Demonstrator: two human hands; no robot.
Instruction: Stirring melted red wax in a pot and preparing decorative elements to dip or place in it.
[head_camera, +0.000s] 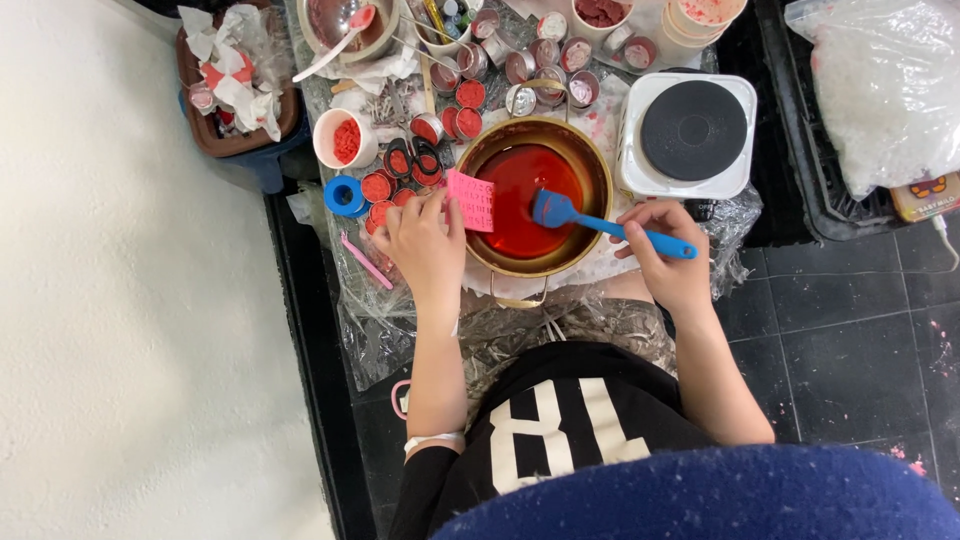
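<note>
Looking down from the head camera, a round brass-coloured metal pot (590, 165) filled with deep red liquid (520, 190) is seen at the middle of a plastic-covered work surface (400, 330). A small pink flexible mould with rows of recesses (471, 200) is gripped by the left hand (425, 240), pinched at its near edge and held tilted over the pot's left rim. A blue silicone spatula (600, 222) is grasped at its handle by the right hand (668, 255), with the blade resting in the red liquid near the right side of the pot. Just beside the pot on the right, a white single-plate electric hob with a black disc (690, 132) is set. To the left, several small round tins with red filling (400, 175), a white cup of red granules (343, 138) and a blue tape roll (345, 195) are clustered. It is judged that liquid could be dripped from the spatula onto the covering or the hand if the blade were lifted carelessly, and that the mould, held only by one edge, could be flexed and slip into the pot. A knock against the pot's handle could also cause a spill.
</note>
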